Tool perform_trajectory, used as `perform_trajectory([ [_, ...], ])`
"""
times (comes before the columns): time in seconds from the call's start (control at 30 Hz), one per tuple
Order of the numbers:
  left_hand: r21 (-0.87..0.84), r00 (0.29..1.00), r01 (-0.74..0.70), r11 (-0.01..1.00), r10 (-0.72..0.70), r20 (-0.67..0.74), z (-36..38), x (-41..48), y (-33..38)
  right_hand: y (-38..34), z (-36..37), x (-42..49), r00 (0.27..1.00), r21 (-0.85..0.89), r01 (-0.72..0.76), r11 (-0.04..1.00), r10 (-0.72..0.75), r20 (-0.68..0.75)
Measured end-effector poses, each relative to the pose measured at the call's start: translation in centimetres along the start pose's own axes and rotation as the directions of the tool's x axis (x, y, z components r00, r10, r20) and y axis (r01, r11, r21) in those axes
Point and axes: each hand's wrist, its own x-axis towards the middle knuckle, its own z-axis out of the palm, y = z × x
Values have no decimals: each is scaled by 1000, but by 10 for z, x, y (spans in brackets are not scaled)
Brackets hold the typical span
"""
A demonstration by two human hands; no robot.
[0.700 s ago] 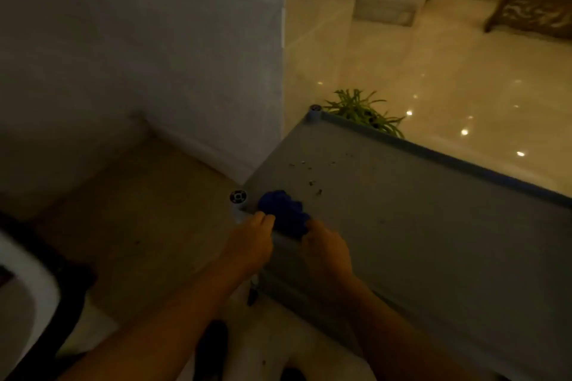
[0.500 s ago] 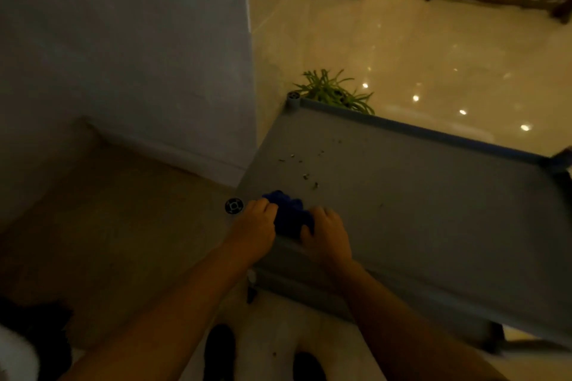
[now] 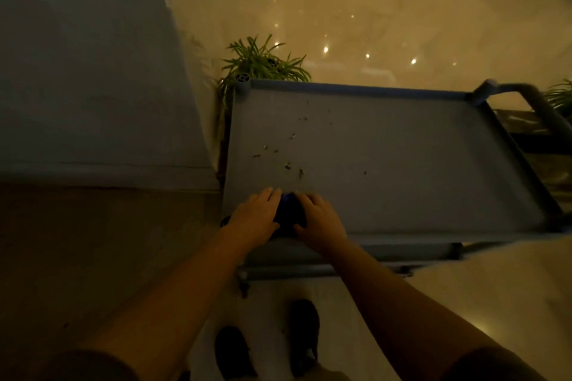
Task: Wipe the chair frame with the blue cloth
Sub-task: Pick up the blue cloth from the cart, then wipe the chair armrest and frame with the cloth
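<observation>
The chair frame (image 3: 356, 90) is a blue tubular rectangle with grey fabric stretched over it, lying flat in front of me. A bunched blue cloth (image 3: 289, 213) rests on the fabric near the frame's near left corner. My left hand (image 3: 255, 219) and my right hand (image 3: 318, 221) press on the cloth from either side, fingers curled over it, so most of the cloth is hidden. Small dark bits of debris (image 3: 288, 165) lie scattered on the fabric just beyond my hands.
A grey wall (image 3: 86, 71) stands to the left, its corner close to the frame. A green potted plant (image 3: 260, 61) sits behind the far left corner. Glossy tiled floor (image 3: 371, 9) stretches beyond. My dark shoes (image 3: 305, 334) stand below the near rail.
My view has swung right and down, so the frame now lies square before me. Both hands stay on the cloth at the near left corner, closed in tighter around it.
</observation>
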Motion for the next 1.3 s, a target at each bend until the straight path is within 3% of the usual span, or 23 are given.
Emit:
perform_trajectory([
  [0.2,97,997,-24,995,31,-74,5,11,-1,3,1,16,999,-45,-43,998,43,17],
  [0.3,39,994,29,999,-25,-103,7,10,8,3,3,19,998,-6,-57,998,57,29],
  [0.57,-95,980,186,978,-191,-52,-7,9,27,14,-1,26,995,29,83,996,-85,56],
  [0.67,-185,943,265,946,-295,-157,-19,-2,21,2,-11,44,981,143,177,974,-187,61],
  [0.77,-318,841,394,862,-478,-255,-37,-31,0,-39,-17,62,941,177,321,930,-335,54],
  [0.9,-512,674,477,715,-671,-309,-38,-101,-40,-117,-3,61,831,208,517,830,-545,110],
  [1.07,-605,410,641,472,-877,-250,12,-225,-69,-215,62,13,573,215,719,661,-738,356],
  [1.3,-670,205,714,204,-976,-78,92,-354,-93,-302,150,-83,269,271,820,504,-758,594],
])
